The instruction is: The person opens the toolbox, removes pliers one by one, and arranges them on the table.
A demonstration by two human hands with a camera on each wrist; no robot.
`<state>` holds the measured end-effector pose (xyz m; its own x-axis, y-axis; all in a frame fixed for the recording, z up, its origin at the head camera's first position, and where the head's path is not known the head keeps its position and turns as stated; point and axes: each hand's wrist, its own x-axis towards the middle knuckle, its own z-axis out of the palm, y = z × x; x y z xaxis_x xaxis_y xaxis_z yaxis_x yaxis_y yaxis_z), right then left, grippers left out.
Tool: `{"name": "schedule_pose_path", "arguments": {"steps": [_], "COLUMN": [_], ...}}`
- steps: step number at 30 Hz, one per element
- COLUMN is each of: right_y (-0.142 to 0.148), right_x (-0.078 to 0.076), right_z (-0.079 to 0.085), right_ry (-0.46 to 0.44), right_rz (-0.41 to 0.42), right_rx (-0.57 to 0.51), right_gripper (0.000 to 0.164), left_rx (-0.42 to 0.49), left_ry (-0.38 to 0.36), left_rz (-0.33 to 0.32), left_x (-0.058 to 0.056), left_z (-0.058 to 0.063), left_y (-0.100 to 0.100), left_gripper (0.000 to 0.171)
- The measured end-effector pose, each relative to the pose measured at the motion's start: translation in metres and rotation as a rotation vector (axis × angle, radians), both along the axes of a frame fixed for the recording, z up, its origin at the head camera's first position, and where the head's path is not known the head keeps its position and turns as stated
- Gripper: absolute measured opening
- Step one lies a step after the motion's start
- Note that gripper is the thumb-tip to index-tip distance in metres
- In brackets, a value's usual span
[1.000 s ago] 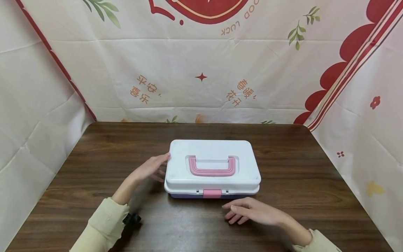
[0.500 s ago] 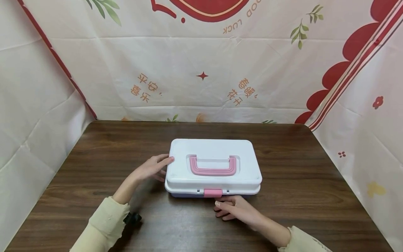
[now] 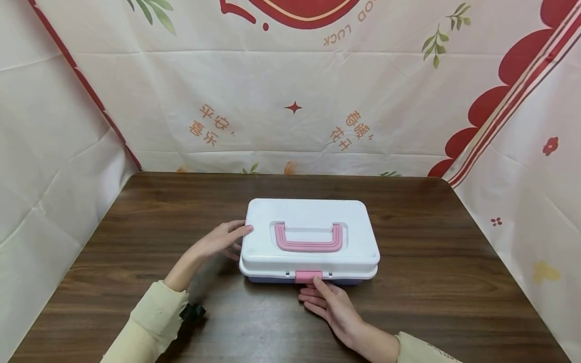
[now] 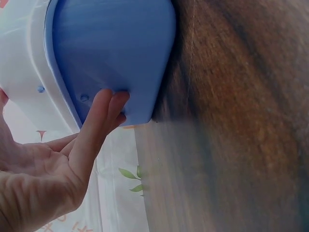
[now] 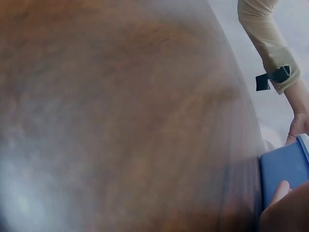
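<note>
The left hand (image 3: 222, 238), fingers fairly straight, is steadying the box (image 3: 309, 258); the right hand (image 3: 337, 306) is resting its thumb on the pink latch (image 3: 305, 276), seemingly unfastening it, though whether it is pinching I cannot tell. Freeing it is probably calling for a firm lift. The box, white above blue, is sitting closed on the counter (image 3: 254, 325), mid-frame.

The table (image 3: 422, 247) is viewed forward and down by the head camera. The box (image 3: 309, 236) is shared by all 3 views: close in the left wrist view, edge-cropped in the right.
</note>
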<state>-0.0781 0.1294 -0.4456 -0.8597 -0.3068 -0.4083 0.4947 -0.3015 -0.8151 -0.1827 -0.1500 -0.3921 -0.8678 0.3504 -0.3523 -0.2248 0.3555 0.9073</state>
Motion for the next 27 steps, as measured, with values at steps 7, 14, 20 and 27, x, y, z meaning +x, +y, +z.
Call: {"name": "schedule_pose_path", "arguments": {"steps": [7, 14, 20, 27], "right_y": [-0.005, -0.002, 0.003, 0.010], "right_x": [0.003, 0.001, -0.004, -0.007], "right_z": [0.000, 0.006, 0.010, 0.011], "right_ry": [0.035, 0.058, 0.028, 0.060], "right_rz": [-0.045, 0.035, 0.124, 0.229], "right_rx": [0.041, 0.079, 0.108, 0.109], "right_gripper": [0.051, 0.060, 0.076, 0.056], "left_rx": [0.018, 0.023, 0.029, 0.025], "left_ry": [-0.008, -0.005, -0.003, -0.001], "left_rz": [0.001, -0.001, -0.005, -0.006], "left_x": [0.000, 0.000, 0.000, 0.000], "left_z": [0.000, -0.001, -0.001, 0.000], "left_y": [0.001, -0.001, 0.000, 0.000], "left_gripper": [0.076, 0.076, 0.076, 0.076]}}
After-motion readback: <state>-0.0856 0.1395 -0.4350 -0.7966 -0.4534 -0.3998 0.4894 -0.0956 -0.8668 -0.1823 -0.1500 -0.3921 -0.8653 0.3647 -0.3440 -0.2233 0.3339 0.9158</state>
